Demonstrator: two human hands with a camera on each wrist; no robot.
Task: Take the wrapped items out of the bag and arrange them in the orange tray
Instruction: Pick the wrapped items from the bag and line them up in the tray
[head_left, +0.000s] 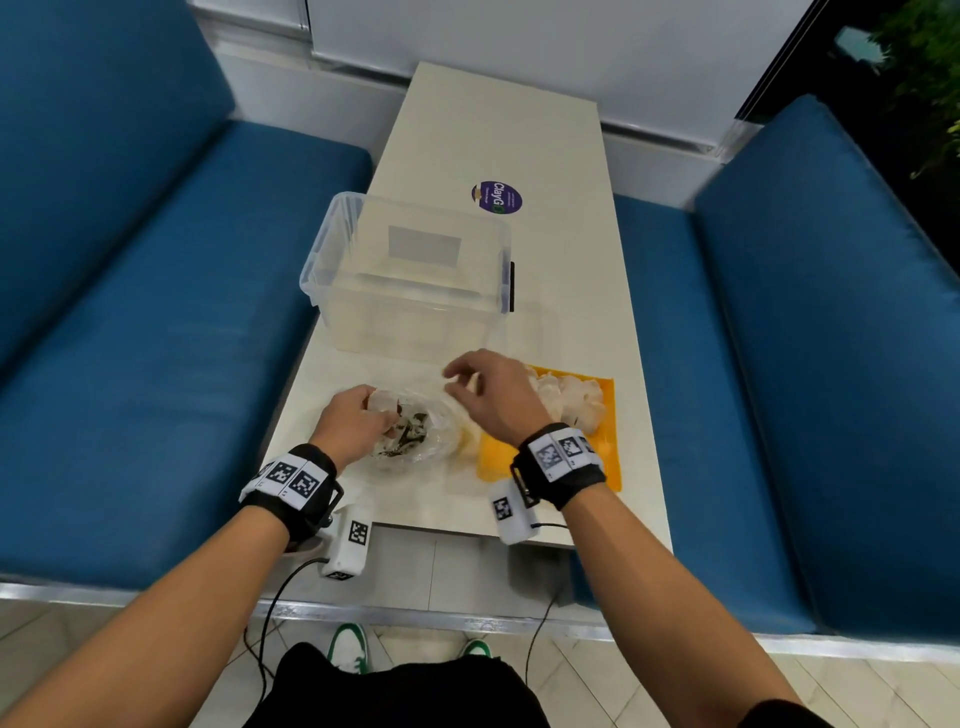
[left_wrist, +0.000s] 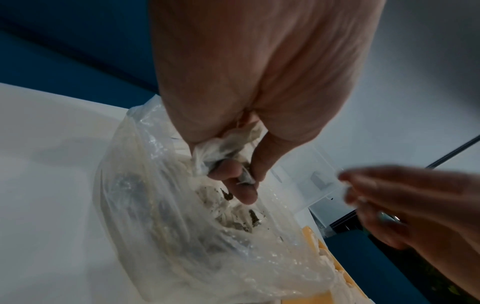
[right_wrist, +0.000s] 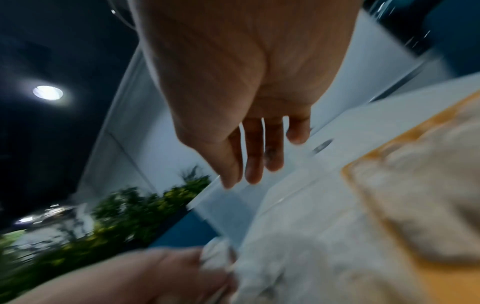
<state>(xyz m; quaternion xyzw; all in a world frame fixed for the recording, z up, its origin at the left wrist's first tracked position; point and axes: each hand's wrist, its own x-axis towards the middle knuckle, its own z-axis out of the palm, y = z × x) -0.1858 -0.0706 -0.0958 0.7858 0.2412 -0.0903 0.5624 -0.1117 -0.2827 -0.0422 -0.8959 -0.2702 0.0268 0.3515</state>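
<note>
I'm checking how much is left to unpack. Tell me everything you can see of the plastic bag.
The plastic bag is thin, clear, crinkled film, lying slumped and open on the pale table, against the orange tray's left edge. Pale wrapped contents with dark flecks show through it; how many cannot be told. The left hand pinches bunched film at its rim. The right hand hovers above, holding nothing.

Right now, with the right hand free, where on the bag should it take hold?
Pinch the bag's loose rim on the tray side, coming from above right. The left hand already grips the opposite rim, so pulling there likely spreads the mouth. The right hand hovers open.
</note>
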